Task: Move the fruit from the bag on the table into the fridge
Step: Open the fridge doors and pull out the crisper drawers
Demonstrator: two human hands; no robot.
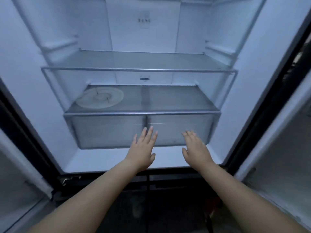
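Observation:
The fridge (252,81) stands wide open in front of me, lit white inside. It has an upper glass shelf (138,62) and a lower glass shelf (168,98), both bare of fruit. Below them sit two clear drawers, left (104,132) and right (175,126), both pushed in. My left hand (143,148) is stretched out flat, fingers apart, in front of the gap between the drawers. My right hand (195,148) is also flat and holds nothing, in front of the right drawer. No bag or fruit is in view.
A pale round plate (100,98) lies on the left of the lower shelf. The left door (18,182) and right door (286,157) are swung open at the frame's sides. Dark floor shows below the fridge.

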